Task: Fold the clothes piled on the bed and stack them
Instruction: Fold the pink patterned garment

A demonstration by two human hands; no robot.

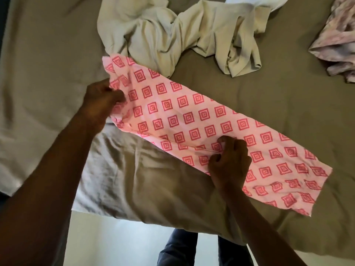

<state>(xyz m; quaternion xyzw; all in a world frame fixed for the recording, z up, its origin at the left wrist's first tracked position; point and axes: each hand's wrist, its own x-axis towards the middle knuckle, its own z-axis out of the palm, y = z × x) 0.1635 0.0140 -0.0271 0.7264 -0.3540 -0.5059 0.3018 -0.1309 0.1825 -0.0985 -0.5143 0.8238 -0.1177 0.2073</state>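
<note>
Well, my left hand (103,100) has its fingers (118,96) curled tight on the left end of the pink cloth with red squares (192,120), which lies long and flat on the bed (249,93). Crumpled cream clothes (172,35) sit behind, touching it. My right hand (229,162) pinches its near edge.

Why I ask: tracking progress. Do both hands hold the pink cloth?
Yes, left hand grips the pink cloth end, right hand pinches its edge.
</note>
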